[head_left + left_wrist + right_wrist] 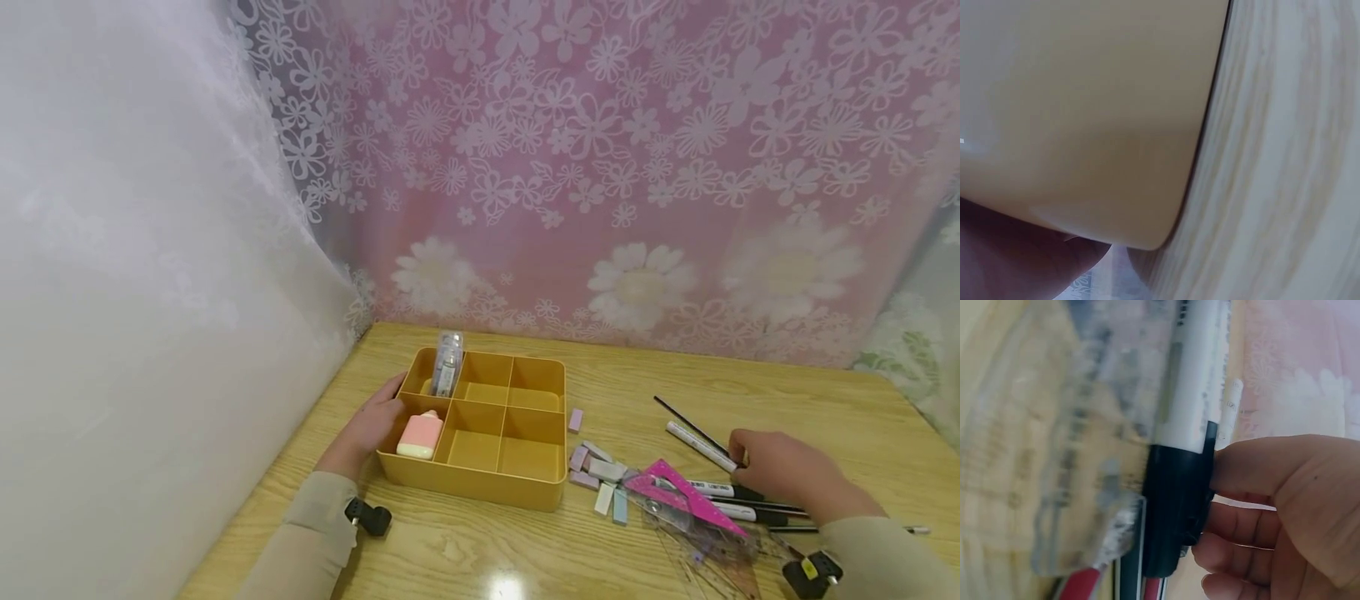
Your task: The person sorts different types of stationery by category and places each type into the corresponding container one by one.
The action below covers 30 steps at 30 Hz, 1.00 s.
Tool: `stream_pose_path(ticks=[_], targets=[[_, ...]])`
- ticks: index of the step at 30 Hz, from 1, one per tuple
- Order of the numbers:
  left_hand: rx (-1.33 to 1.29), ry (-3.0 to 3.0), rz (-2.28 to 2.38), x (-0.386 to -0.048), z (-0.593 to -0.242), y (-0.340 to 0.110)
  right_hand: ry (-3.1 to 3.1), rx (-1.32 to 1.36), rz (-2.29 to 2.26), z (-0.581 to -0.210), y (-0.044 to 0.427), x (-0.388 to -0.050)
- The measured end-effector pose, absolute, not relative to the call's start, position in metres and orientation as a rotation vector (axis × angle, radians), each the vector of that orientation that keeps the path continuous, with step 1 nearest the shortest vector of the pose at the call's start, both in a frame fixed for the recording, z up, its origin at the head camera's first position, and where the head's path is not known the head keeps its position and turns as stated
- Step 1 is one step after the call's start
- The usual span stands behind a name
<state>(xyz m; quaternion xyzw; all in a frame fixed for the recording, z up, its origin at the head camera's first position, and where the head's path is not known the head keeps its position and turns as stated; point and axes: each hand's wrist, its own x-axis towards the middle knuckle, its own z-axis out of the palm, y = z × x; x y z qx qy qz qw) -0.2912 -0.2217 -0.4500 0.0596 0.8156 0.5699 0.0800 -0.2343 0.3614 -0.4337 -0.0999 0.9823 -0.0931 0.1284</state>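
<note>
In the lower right of the head view, the right hand (783,472) bends over the near end of a white marker (692,441), which lies slantwise on the desk (637,379) near a thin black stick (690,424). Its grip looks narrow, fingers curled; but the fingertips are hidden there, and in the right wrist view a black-capped marker (1182,425) covers the thumb tip, so whether the grip has closed on a marker cannot be told.

The left hand (367,427) touches the left wall of the yellow box (472,490) at lower centre; how far its fingers curl is unclear.

The step in hand looks like taking one marker. It would go best with thumb and forefinger pinching a single barrel, clear of the stick; a hold nearer the barrel's middle should balance better than one at the end. A lift straight up is safer than a drag toward lower left, where the pink set square (705,504) and the loose erasers (605,471) could be pushed about. The left hand needs only light pressure: a hard push might slide the box and jostle the pink bottle (422,435) in its lower left compartment.
</note>
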Motion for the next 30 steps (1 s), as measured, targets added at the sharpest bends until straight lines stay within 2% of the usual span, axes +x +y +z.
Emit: stream_pose_path(ticks=[14, 30], targets=[[0.171, 2.46, 1.686, -0.29, -0.449, -0.221, 2.843, -0.26, -0.261, -0.428, 0.359, -0.231], [0.183, 2.489, 1.66, -0.291, -0.449, -0.221, 3.02, -0.404, -0.365, -0.393, 0.341, -0.237]])
